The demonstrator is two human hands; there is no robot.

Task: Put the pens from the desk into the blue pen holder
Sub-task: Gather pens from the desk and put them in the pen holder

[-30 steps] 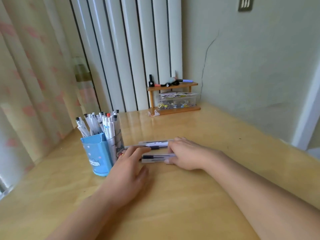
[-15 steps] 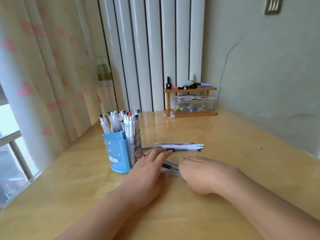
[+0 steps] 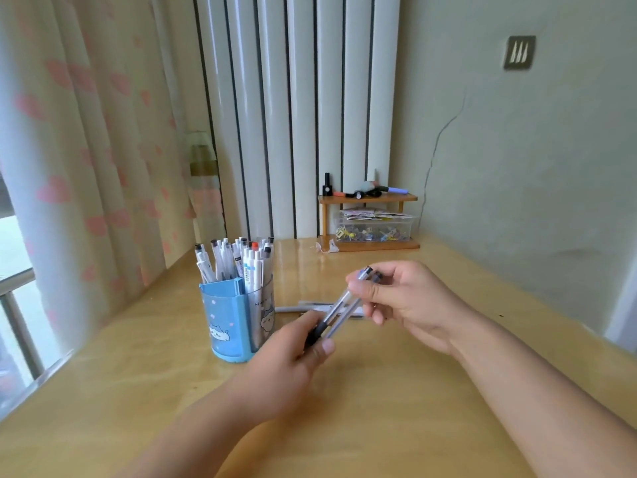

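The blue pen holder (image 3: 227,319) stands left of centre on the wooden desk (image 3: 379,391), packed with several upright pens (image 3: 238,262). Two clear pens with black grips (image 3: 339,307) are lifted off the desk, slanting up to the right. My left hand (image 3: 293,360) pinches their lower ends and my right hand (image 3: 406,301) holds their upper ends. A few more pens (image 3: 303,308) lie flat on the desk behind my hands, just right of the holder, partly hidden.
A small wooden shelf (image 3: 370,222) at the back holds a clear box of clips and small items on top. A curtain (image 3: 86,150) and window are at the left, a wall at the right.
Both hands have lifted two pens off the desk and now hold them in the air between them. The camera has shifted, so the holder appears further right.
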